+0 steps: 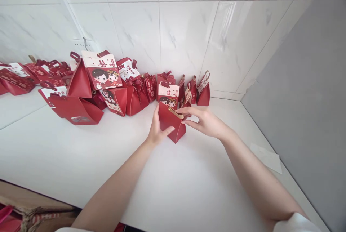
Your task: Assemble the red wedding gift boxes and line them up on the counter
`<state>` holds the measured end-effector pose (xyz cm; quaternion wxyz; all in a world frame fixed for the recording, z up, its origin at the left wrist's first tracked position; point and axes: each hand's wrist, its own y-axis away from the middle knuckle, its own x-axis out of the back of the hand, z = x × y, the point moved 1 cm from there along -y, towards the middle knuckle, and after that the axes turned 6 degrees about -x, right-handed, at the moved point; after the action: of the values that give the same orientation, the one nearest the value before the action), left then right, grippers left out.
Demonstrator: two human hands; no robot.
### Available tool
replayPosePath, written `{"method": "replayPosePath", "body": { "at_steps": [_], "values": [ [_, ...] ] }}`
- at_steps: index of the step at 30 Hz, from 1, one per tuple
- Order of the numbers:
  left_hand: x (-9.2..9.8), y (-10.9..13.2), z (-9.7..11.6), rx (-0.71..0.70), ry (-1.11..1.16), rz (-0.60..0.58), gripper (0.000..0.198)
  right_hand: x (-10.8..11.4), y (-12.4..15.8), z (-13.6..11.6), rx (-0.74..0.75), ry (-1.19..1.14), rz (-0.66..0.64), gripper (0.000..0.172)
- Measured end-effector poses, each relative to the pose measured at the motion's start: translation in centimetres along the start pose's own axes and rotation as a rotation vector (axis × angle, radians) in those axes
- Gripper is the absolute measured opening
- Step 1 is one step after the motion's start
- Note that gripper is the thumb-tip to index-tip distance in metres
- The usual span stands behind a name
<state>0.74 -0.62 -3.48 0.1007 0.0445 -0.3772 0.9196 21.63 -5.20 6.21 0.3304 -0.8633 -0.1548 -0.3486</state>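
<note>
Forearms foremost; left hand clasps red box; right hand pinches tan strap.

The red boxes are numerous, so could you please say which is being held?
The red box at centre: left hand gripping it, right hand at its tan strap; no other is held.

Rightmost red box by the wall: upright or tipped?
Upright. The rightmost red box stands with its base on the white tabletop and its strap loop on top.
</note>
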Motion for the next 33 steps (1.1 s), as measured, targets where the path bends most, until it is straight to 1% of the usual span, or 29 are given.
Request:
{"method": "replayPosePath", "body": {
  "at_steps": [2, 4, 7, 10, 15, 17, 20, 26, 33],
  "values": [
    [-0.4, 0.1, 0.6, -0.035, -0.118, -0.030, 0.116, -0.3, 0.0, 0.0, 0.008, 0.002, 0.006, 0.035],
    [-0.7, 0.1, 0.9, -0.022, -0.222, -0.033, 0.122, -0.5, 0.1, 0.0, 0.018, 0.020, 0.019, 0.030],
    [-0.7, 0.0, 0.9, -0.005, -0.300, -0.036, 0.121, -0.7, 0.1, 0.1, 0.024, 0.040, 0.053, 0.020],
    [-0.5, -0.1, 0.5, -0.008, -0.314, -0.014, 0.119, -0.9, 0.0, 0.2, 0.030, 0.071, 0.089, 0.016],
    [-0.5, 0.0, 0.5, 0.015, -0.366, 0.043, 0.116, -1.0, -0.1, 0.0, 0.097, 0.266, 0.177, 0.010],
    [-0.6, 0.0, 0.6, 0.011, -0.376, 0.049, 0.115, -1.1, 0.0, 0.0, 0.091, 0.259, 0.199, 0.007],
    [-0.7, 0.0, 0.8, 0.003, -0.386, 0.049, 0.112, -1.1, 0.0, 0.1, 0.064, 0.232, 0.187, 0.004],
    [-0.7, 0.0, 1.0, 0.008, -0.413, 0.062, 0.112, -0.9, -0.1, 0.0, 0.064, 0.337, 0.152, 0.010],
    [-0.9, 0.0, 1.7, 0.036, -0.463, 0.071, 0.111, -0.5, 0.2, -0.1, 0.031, 0.302, 0.146, 0.015]
  ]
}}
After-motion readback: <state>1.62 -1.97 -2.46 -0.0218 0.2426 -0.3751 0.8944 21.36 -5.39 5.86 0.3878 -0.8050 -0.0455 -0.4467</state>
